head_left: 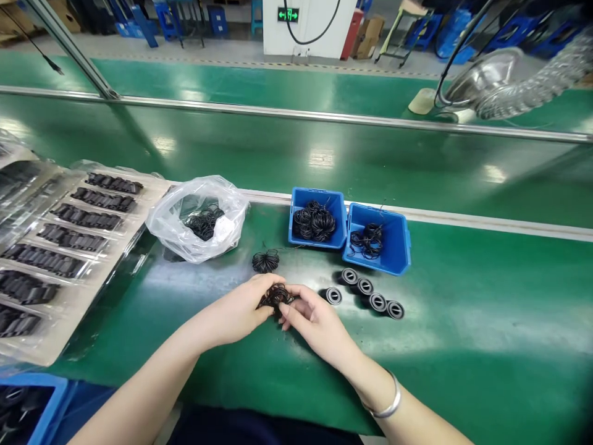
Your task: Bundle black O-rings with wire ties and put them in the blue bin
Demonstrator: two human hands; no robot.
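A bunch of thin black rings [277, 295], perhaps rubber O-rings, is between my two hands over the green table. My left hand [241, 312] is closed round its left side, thumb below and fingers above. On its right side, my right hand [311, 314] grips the bunch with curled fingers and thumb. Just beyond my hands lies another bundle of black rings [265, 261]. To the right stand several black round parts [333, 296] with a slotted, light-ringed top. What my fingertips do inside the bunch is partly hidden.
Two blue bins [402, 259] with black ring bundles stand at the back. A clear plastic bag [160, 216] of black rings sits left of them. Trays of black parts [88, 216] line the left side. A metal rail [278, 111] crosses behind; a blue crate [60, 386] is lower left.
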